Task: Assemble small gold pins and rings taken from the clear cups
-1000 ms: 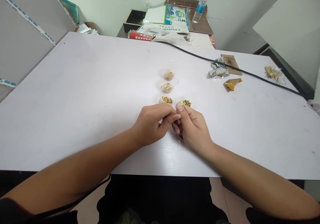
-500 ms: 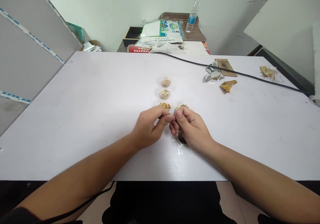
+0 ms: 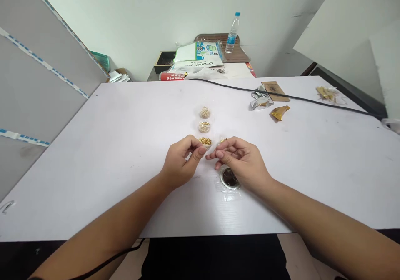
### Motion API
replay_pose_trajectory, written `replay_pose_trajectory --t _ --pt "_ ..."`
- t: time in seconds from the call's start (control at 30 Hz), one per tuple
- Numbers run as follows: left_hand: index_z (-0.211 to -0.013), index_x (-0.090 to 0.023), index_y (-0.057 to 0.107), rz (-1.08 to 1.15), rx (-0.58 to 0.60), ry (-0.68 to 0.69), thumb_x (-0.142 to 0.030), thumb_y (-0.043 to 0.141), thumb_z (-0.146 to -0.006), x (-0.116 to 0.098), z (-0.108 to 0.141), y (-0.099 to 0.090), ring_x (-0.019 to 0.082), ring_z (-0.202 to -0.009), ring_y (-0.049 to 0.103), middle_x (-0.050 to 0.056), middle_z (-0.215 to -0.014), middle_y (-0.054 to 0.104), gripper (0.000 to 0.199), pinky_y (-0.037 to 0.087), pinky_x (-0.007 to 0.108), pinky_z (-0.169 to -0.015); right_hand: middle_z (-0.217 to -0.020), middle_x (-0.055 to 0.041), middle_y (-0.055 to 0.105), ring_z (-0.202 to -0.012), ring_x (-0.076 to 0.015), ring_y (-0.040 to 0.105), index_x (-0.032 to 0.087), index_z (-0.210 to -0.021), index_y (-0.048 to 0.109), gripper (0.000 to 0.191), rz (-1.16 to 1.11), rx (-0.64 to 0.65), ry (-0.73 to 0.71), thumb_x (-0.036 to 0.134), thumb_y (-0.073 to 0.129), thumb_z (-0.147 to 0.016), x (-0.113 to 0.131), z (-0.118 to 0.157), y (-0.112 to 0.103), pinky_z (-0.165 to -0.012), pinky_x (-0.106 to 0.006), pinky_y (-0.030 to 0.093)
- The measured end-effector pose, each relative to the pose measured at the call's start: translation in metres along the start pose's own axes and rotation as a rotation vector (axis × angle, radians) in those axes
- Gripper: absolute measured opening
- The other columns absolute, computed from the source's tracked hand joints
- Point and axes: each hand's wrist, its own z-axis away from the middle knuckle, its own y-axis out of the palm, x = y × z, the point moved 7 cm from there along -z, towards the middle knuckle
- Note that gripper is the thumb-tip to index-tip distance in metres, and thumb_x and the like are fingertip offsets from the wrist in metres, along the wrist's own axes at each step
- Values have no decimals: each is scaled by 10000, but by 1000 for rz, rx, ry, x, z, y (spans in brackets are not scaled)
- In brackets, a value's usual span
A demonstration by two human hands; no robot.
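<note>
One tub of gold pieces (image 3: 205,141) just beyond my left hand (image 3: 178,165), nearer it than my right hand (image 3: 250,163). Fingers curled; can't tell if gripping anything.

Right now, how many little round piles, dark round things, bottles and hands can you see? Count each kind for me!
Little round piles: 4, one partly hidden
Dark round thing: 1
Bottle: 1
Hands: 2
Total: 8
</note>
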Motion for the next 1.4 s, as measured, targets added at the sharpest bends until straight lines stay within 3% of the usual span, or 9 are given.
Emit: replay_pose_trajectory --t 0.2,0.43,0.6,0.8,1.03,1.4 --pt "-766 -154 508 12 32 18 -340 552 -959 -3 -1 1 80 -570 479 -6 -635 541 271 408 205 -534 -680 -45 701 -654 -180 720 148 -785 614 264 2 15 23 319 815 -763 -2 2 0 -550 -265 596" --pt "-765 -152 525 44 91 22 -319 555 -955 -3 -1 7 77 -567 477 -8 -640 561 255 412 199 -540 -706 -60 724 -541 -138 673 140 -771 696 207 77 20 -9 318 800 -775 1 2 -1 -539 -257 598" --pt "-773 -153 535 84 129 25 -301 559 -956 -5 -1 9 74 -569 494 -3 -651 591 236 409 195 -544 -775 -64 734 -564 -144 691 142 -833 666 214 113 49 -25 321 777 -798 2 2 2 -542 -262 598" --pt "-760 -152 530 73 127 -25 -297 543 -959 -1 1 10 76 -566 486 -7 -641 592 246 416 201 -566 -687 -40 695 -566 -140 683 148 -776 618 272 164 30 -9 336 814 -756 0 2 -1 -526 -233 557" --pt "-787 -147 554 126 151 -67 -301 552 -957 3 4 17 82 -601 527 7 -696 627 230 426 205 -573 -774 -68 719 -643 -136 705 158 -785 564 274 116 86 -46 367 723 -864 1 3 1 -609 -247 583" --pt "-766 -139 527 99 120 -123 -340 534 -954 7 4 14 81 -574 454 -8 -642 547 276 388 221 -561 -731 -61 716 -634 -139 705 158 -786 537 245 126 102 -115 300 716 -877 8 2 2 -582 -250 588"
